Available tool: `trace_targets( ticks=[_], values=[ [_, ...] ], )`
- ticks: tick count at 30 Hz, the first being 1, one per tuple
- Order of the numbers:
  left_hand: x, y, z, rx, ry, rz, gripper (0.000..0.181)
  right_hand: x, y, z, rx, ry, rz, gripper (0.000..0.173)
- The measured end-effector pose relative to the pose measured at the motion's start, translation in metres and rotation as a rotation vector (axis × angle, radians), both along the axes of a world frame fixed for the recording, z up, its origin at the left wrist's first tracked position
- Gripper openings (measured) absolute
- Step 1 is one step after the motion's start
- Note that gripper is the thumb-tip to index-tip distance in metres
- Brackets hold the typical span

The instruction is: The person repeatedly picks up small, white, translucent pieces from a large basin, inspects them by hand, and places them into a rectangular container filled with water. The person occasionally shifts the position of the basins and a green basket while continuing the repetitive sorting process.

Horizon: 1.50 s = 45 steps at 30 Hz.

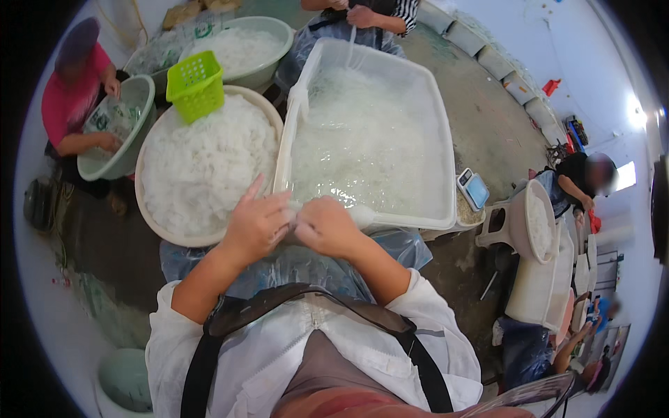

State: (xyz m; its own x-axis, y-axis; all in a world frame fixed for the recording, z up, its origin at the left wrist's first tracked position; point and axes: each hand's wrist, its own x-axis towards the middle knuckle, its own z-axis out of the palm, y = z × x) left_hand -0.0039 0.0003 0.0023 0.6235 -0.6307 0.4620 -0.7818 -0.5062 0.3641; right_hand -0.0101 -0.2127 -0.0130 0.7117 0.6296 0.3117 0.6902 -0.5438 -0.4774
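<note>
At the near left corner of a white plastic tub [444,172], my left hand [261,219] and my right hand [326,225] meet almost knuckle to knuckle. The left index finger points up and away, while the other fingers bend toward the right hand. My right hand is curled like a fist. A little white material shows between the hands; my fingers hide most of it. Pale stringy material [366,136] lies in water in the tub. To the left, a round cream basin [146,209] holds a heap of white stringy material [209,167].
A green perforated basket [196,86] rests on the heap's far side. Opposite, a person [360,18] holds a pale strand above the tub. Another person [78,104] handles a tilted green basin [149,104]. A digital scale [473,189] stands right of the tub, near a pink basin [517,224].
</note>
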Motion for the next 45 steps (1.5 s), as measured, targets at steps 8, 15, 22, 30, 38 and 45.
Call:
trace_targets(
  ticks=[8, 15, 22, 30, 38, 45],
  values=[
    [-0.015, -0.005, 0.035, -1.282, 1.367, -0.276, 0.023, -0.003, -0.015, 0.003, 0.060, 0.214, -0.244, 0.026],
    [-0.006, 0.001, 0.026, -1.261, 1.545, -0.187, 0.019, -0.030, 0.020, -0.019, 0.187, 0.204, 0.051, 0.023],
    [0.000, -0.012, 0.012, -0.185, 0.100, 0.306, 0.038, -0.027, 0.018, 0.052, 0.570, 0.242, 0.332, 0.017],
    [-0.020, -0.030, 0.014, -0.830, 0.586, 0.022, 0.037, -0.005, 0.014, 0.017, 1.313, 0.646, 0.335, 0.028],
    [-0.013, -0.024, 0.004, -0.666, 0.657, 0.023, 0.047, 0.000, 0.018, -0.003, 0.415, -0.133, -0.060, 0.018],
    [0.011, 0.001, 0.009, 0.030, 0.071, -0.036, 0.018, 0.006, -0.001, 0.021, 0.005, 0.043, -0.058, 0.021]
  ],
)
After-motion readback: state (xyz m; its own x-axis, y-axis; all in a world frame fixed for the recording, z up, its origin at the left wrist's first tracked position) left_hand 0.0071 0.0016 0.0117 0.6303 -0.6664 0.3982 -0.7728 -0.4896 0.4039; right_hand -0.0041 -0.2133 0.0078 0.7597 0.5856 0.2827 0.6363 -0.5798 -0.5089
